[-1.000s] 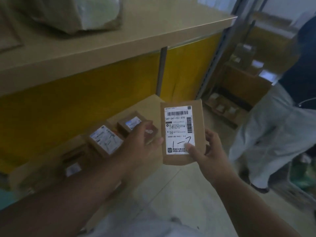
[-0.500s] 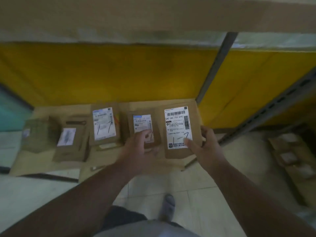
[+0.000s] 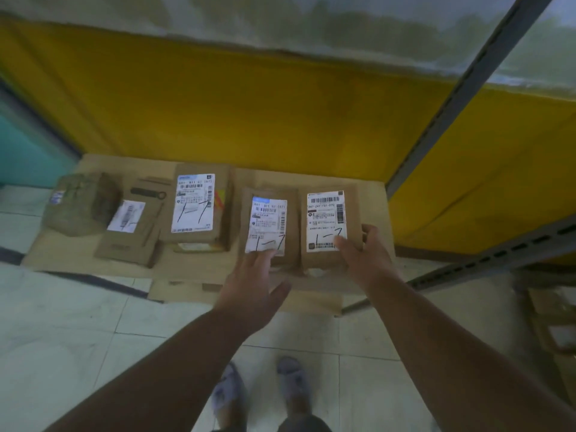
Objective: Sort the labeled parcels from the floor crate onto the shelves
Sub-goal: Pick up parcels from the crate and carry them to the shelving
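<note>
The right parcel (image 3: 330, 227), a flat brown cardboard box with a white label marked "1-7", lies at the right end of the low shelf (image 3: 371, 194), its right side near the shelf's right edge and the grey upright (image 3: 461, 98). The right hand (image 3: 363, 255) grips its near right corner, thumb on the label and fingers curled round the side. Just left, with a narrow gap between, lies a smaller parcel (image 3: 268, 227) of the same cardboard, also marked "1-7"; the left hand (image 3: 254, 286) rests on its near edge with straight, relaxed fingers touching the label. Farther left sit a taller box (image 3: 199, 207), a flat carton (image 3: 134, 226) and, at the far left end, a rounded greenish wrapped bundle (image 3: 82, 204). Bare cardboard shelf shows behind the two right parcels, up to the yellow back panel (image 3: 249, 113). The shelf's front edge overhangs pale floor tiles (image 3: 78, 338), where the person's feet stand.
</note>
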The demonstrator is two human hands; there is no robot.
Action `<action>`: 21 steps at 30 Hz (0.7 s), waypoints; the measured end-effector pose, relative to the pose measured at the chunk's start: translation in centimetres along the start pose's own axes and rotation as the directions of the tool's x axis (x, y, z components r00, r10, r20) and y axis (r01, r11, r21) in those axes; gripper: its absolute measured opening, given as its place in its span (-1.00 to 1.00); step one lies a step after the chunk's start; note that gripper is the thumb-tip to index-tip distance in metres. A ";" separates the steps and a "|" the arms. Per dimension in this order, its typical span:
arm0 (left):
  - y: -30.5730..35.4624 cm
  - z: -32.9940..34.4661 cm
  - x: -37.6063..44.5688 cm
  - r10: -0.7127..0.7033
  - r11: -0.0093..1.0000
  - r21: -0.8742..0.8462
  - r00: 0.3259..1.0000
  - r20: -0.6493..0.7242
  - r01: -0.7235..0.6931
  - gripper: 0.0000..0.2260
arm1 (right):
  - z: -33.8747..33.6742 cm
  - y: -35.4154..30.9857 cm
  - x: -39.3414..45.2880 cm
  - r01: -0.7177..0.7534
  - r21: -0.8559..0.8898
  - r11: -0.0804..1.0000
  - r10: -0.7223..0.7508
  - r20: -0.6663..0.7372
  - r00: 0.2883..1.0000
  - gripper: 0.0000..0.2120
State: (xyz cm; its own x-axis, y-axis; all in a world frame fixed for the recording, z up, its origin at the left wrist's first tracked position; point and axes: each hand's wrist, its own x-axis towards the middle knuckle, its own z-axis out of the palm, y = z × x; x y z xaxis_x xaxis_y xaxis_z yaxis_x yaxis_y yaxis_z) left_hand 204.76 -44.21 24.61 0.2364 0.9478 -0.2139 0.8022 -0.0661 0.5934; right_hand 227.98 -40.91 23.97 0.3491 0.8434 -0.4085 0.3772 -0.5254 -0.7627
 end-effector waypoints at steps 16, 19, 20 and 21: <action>0.2 -1.9 -10.4 -0.166 0.986 -0.007 0.955 -0.248 0.169 -0.50 | 0.6 -7.8 -13.1 0.768 -0.415 0.487 -0.722 0.303 0.622 -0.44; -2.8 -4.7 -14.5 -0.232 0.972 -0.035 0.913 -0.336 0.234 -0.53 | 4.5 -11.3 -17.2 0.856 -0.340 0.389 -0.798 0.341 0.497 -0.43; -4.0 -5.7 -16.1 -0.263 0.963 -0.049 0.891 -0.369 0.264 -0.53 | 6.0 -12.4 -18.7 0.882 -0.310 0.356 -0.814 0.362 0.455 -0.42; -5.3 -6.8 -17.7 -0.295 0.953 -0.064 0.869 -0.397 0.295 -0.53 | 7.5 -13.5 -20.1 0.903 -0.281 0.326 -0.822 0.388 0.417 -0.42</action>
State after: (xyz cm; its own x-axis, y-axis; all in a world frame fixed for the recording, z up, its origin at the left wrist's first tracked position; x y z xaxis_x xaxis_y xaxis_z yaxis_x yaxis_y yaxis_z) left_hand 192.59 -58.50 30.46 -0.2491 0.9670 -0.0528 0.7996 0.2361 0.5522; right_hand 209.40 -49.93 38.75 -0.4974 0.8272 0.2614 0.6787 0.5587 -0.4766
